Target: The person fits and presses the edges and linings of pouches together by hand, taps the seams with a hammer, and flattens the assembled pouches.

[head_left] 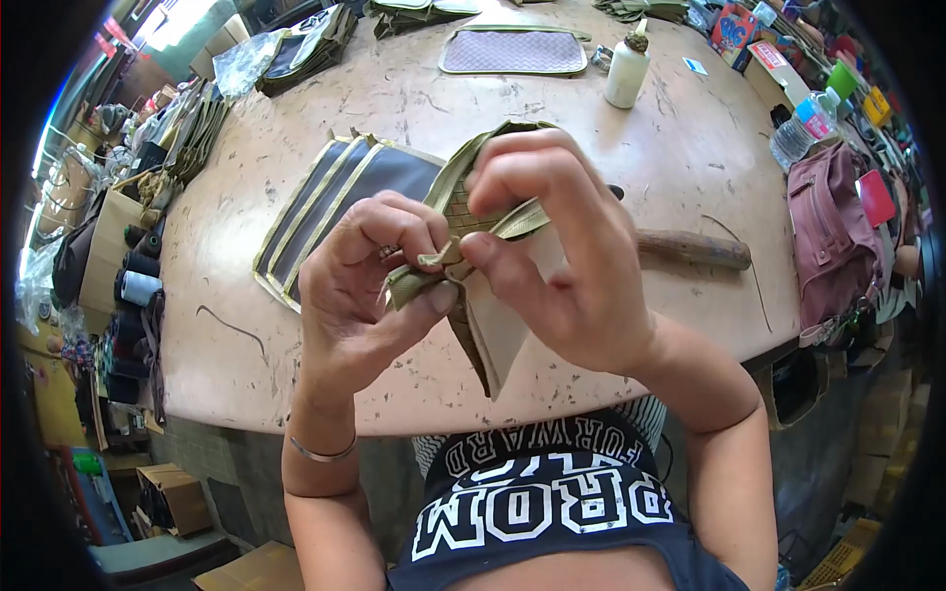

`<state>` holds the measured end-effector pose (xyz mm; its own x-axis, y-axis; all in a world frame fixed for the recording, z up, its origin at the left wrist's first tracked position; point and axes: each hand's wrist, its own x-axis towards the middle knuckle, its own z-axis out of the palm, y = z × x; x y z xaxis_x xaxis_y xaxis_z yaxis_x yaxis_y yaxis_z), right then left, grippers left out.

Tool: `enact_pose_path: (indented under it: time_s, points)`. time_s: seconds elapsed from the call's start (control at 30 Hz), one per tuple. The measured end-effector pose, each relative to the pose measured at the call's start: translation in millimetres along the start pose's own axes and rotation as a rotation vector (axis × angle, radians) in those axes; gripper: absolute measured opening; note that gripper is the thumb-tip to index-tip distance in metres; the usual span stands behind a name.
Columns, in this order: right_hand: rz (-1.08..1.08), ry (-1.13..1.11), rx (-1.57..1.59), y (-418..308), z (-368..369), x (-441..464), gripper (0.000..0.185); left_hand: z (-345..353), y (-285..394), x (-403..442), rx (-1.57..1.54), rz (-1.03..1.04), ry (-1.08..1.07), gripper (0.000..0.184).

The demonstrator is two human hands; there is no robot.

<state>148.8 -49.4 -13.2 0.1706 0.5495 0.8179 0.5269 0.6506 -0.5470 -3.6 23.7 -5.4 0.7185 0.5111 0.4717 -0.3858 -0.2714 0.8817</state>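
Observation:
My left hand (370,261) is closed on a folded edge of an olive-green fabric piece (483,340), pinched between thumb and curled fingers. The piece has a pale inner side and bound edges, and hangs over the front of the table. On its other side, my right hand (572,246) has its thumb pressed at the same folded edge, with the index finger bent above it. The fingers hide part of the fold. Behind my left hand lies a stack of dark grey panels (340,207) with yellowish bound edges.
A wooden-handled tool (695,248) lies right of my hands, its head hidden. Farther back are a white bottle (627,74) and a quilted panel (512,51). Thread spools (138,286) line the left edge. A mauve bag (836,231) and water bottle (803,128) are at the right.

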Motion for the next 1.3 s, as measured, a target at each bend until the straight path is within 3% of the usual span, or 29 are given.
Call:
enact_pose_path:
  time_s: [0.07,0.17,0.27,0.53,0.73,0.83,0.93,1.07,1.2,1.3]
  points:
    - [-0.190,0.019,-0.236,-3,-5,-3,0.018,1,0,2,0.010,0.012,0.008,0.024]
    - [-0.163,-0.120,-0.265,-25,-8,-8,0.023,3,2,1,-0.010,-0.023,0.054,0.023]
    - [0.024,-0.090,-0.161,-19,-3,-10,0.021,6,5,1,-0.041,-0.053,0.074,0.021]
    - [0.622,-0.028,0.519,-20,-1,-9,0.021,-3,-1,1,-0.148,-0.086,0.029,0.020]
    - [0.780,-0.203,0.828,-8,-4,-8,0.025,2,-1,-1,0.019,-0.010,0.050,0.023]
    - [0.427,-0.353,0.579,10,-17,0,0.025,-12,-6,-1,-0.043,-0.004,-0.001,0.027]
    - [-0.073,-0.293,-0.003,0,-19,14,0.027,-7,-4,-2,-0.072,-0.043,0.039,0.032]
    - [-0.027,-0.349,-0.016,-10,-9,22,0.017,6,2,1,0.010,-0.017,0.045,0.036]
    - [0.311,-0.449,-0.009,-3,-13,29,0.014,-9,-11,-4,0.000,0.048,-0.013,0.034]
    - [0.355,-0.497,0.001,10,-10,25,0.012,-14,-11,-4,0.205,0.124,-0.080,0.018]
